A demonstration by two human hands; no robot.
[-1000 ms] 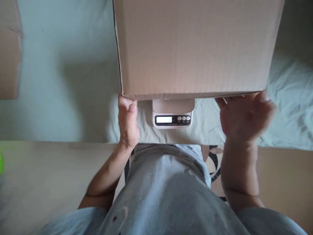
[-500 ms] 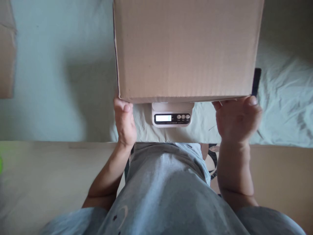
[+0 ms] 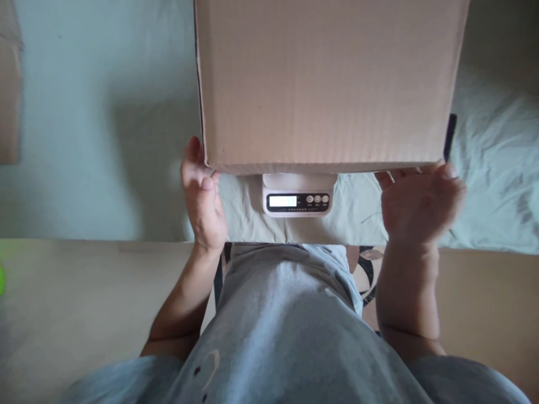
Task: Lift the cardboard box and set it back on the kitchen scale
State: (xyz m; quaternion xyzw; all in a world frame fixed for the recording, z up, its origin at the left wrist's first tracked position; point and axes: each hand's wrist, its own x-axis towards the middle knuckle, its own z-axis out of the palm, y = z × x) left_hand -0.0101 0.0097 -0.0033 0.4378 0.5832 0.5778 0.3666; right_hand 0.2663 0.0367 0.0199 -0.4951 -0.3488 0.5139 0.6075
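Note:
A large plain cardboard box (image 3: pixel 328 84) fills the upper middle of the view and sits over a small white digital scale (image 3: pixel 298 201), whose lit display and buttons show just below the box's near edge. My left hand (image 3: pixel 202 202) clasps the box's near left corner, thumb on the front edge and fingers up the left side. My right hand (image 3: pixel 421 205) holds the near right edge with its fingertips tucked under it. A thin dark strip (image 3: pixel 451 134) shows at the box's right side. The scale's platform is hidden by the box.
The scale stands on a pale green wrinkled sheet (image 3: pixel 105 140). Another piece of cardboard (image 3: pixel 8 95) lies at the far left edge. A tan surface (image 3: pixel 84 292) runs across below the sheet, with something green (image 3: pixel 1 279) at its left border. My grey shirt fills the bottom.
My left hand has slid up and left onto the box's left corner. My right hand has shifted slightly right, and the box's right side has swung a little right.

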